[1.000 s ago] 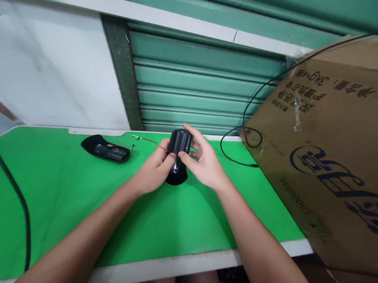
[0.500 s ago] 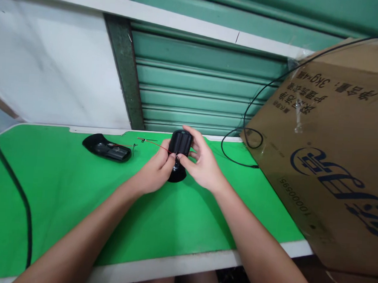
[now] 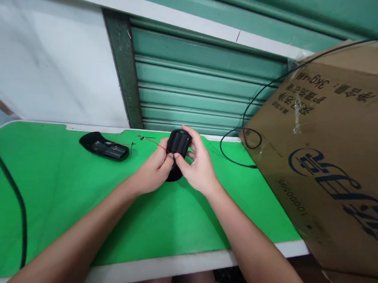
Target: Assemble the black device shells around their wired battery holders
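Observation:
Between my two hands, above the green tabletop (image 3: 139, 224), is a black plastic shell (image 3: 179, 141) with long battery-like slots in its upper part. My left hand (image 3: 155, 168) grips its left side, thumb near the middle of the shell. On the opposite side my right hand (image 3: 198, 161) wraps the edge, with its thumb tip close to the left thumb. A thin red wire (image 3: 153, 142) runs from the shell out to the left, ending in a small part. What the thumbs press on is too small to tell. A similar black shell (image 3: 103, 146) with its own wire lies to the left.
A large cardboard box (image 3: 329, 158) stands along the right side. A thin black cable (image 3: 229, 137) loops on the table beside it. Behind is a green roller shutter (image 3: 205, 82). Another dark cable (image 3: 11, 186) hangs at the left.
The whole view has shifted slightly. Both hands stay on the held shell, which leans a little more to the right, and the thumbs have moved slightly.

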{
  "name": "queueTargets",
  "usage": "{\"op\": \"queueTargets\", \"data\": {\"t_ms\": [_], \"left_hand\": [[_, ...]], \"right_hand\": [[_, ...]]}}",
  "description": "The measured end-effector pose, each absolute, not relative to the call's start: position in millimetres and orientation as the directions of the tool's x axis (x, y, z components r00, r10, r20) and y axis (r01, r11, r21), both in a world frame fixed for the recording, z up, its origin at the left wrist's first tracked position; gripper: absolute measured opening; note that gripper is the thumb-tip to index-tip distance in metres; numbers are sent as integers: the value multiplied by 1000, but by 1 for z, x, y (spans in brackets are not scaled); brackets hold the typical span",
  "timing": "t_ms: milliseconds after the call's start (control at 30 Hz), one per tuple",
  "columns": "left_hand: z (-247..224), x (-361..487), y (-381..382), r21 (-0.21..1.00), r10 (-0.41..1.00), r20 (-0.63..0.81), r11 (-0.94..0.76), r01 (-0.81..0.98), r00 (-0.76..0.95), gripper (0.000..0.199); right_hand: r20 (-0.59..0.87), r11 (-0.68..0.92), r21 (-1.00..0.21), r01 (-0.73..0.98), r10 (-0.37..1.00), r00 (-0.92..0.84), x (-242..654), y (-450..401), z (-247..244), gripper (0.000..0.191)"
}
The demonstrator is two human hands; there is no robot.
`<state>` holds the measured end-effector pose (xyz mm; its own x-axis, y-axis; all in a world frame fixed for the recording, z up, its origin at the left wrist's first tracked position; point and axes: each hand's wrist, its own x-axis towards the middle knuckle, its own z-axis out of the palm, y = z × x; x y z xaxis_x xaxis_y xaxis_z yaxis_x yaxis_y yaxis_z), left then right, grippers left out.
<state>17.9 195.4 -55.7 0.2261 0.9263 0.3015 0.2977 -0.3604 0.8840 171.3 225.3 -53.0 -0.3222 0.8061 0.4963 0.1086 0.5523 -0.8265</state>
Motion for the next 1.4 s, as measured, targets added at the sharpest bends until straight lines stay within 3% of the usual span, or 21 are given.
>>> {"op": "queueTargets", "data": {"t_ms": [233,533,833,1100,1233,1333,1400], "left_hand": [[-49,17,191,876,929,274,-348,335,251,49],[-53,20,197,984,977,139,-155,87,162,48],[-55,13,200,920,935,253,-312,237,247,49],[-65,23,203,855,901,380,-428,292,208,55],[-59,19,198,754,869,456,-492,434,193,56],[-48,9,194,670,832,501,-546,503,237,54],[-39,2,192,690,839,488,-539,483,240,57]], "right_hand": [[478,516,-854,65,828,-293,170,224,-51,69],[445,480,-877,33,835,-324,171,227,-51,72],[378,361,-925,-117,855,-354,177,243,-51,66],[326,275,-943,-185,875,-358,183,247,-53,69],[288,215,-951,-223,879,-380,191,244,-43,69],[236,150,-951,-270,916,-324,202,241,-31,75],[228,144,-937,-318,943,-244,216,231,-27,78]]}}
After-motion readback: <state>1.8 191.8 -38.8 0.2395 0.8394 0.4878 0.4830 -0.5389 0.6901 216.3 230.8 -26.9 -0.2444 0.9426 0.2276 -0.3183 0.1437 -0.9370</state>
